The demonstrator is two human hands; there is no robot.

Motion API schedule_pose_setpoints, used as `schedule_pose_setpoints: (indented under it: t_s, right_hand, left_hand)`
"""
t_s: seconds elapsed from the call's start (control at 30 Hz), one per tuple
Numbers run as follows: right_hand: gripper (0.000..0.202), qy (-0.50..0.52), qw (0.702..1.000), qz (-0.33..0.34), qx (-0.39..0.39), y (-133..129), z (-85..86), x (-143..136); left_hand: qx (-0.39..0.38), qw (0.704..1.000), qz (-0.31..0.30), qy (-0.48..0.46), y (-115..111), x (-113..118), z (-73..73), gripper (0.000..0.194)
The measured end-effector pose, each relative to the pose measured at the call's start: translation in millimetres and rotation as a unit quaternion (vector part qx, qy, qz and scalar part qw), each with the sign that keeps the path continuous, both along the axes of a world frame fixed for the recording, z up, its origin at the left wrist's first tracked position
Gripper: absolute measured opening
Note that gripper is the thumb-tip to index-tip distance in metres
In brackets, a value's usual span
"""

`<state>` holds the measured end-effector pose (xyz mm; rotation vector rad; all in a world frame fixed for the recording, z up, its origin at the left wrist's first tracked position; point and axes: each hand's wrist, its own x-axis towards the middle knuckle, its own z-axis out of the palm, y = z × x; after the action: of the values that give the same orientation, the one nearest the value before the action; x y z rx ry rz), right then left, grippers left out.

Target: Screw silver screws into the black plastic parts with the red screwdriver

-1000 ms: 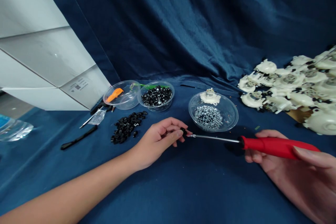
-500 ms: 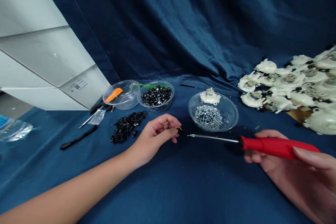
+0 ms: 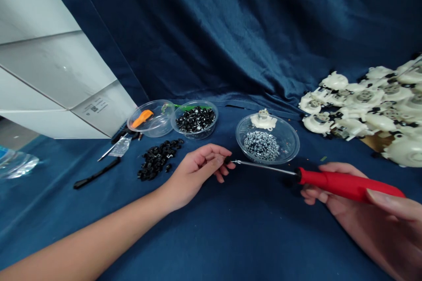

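Observation:
Between thumb and fingers, my left hand (image 3: 201, 167) pinches a small black plastic part (image 3: 227, 160), mostly hidden by the fingertips. My right hand (image 3: 369, 210) grips a red-handled screwdriver (image 3: 349, 183), its shaft pointing left. A small silver screw (image 3: 236, 162) sits at the screwdriver's tip, right by the black part; whether they touch I cannot tell. Behind the shaft stands a clear bowl (image 3: 290, 149) of silver screws (image 3: 262, 145), with a white plastic piece (image 3: 263, 120) at its far side. A pile of black parts (image 3: 156, 160) lies left of my left hand.
A clear tub of black parts (image 3: 196, 119) stands beside another tub holding an orange object (image 3: 143, 118). Several cream plastic housings (image 3: 365, 101) are heaped at the right. White boxes (image 3: 92, 70), a black strip (image 3: 97, 173) and a clear bottle (image 3: 16, 162) are on the left.
The screwdriver tip has moved left and slightly up, up to the black part in my left hand. My left fingers have shifted a little around that part.

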<state>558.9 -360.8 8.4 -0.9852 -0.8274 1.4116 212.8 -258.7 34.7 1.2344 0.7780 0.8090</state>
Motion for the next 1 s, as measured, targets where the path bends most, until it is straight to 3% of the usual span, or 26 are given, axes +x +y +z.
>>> schedule_pose_setpoints:
  t_s: [0.17, 0.47, 0.8, 1.0]
  right_hand:
    - [0.05, -0.02, 0.999, 0.028, 0.002, -3.1, -4.6, 8.4]
    - [0.052, -0.024, 0.999, 0.022, -0.012, -1.7, -7.8, 8.5]
    - [0.062, -0.109, 0.994, -0.017, -0.01, 7.2, 10.3, -22.1]
    - [0.056, -0.095, 0.995, -0.024, -0.027, 6.0, 10.0, -11.7]
  left_hand:
    - [0.012, 1.0, -0.003, 0.024, -1.0, 0.3, 1.8, 0.029]
    - [0.042, 0.998, -0.017, 0.044, -3.0, 0.0, 3.8, 0.026]
    - [0.048, 0.997, -0.018, 0.061, -3.7, -1.6, 3.9, 0.025]
    - [0.044, 0.997, -0.012, 0.059, -4.3, -2.4, 3.1, 0.026]
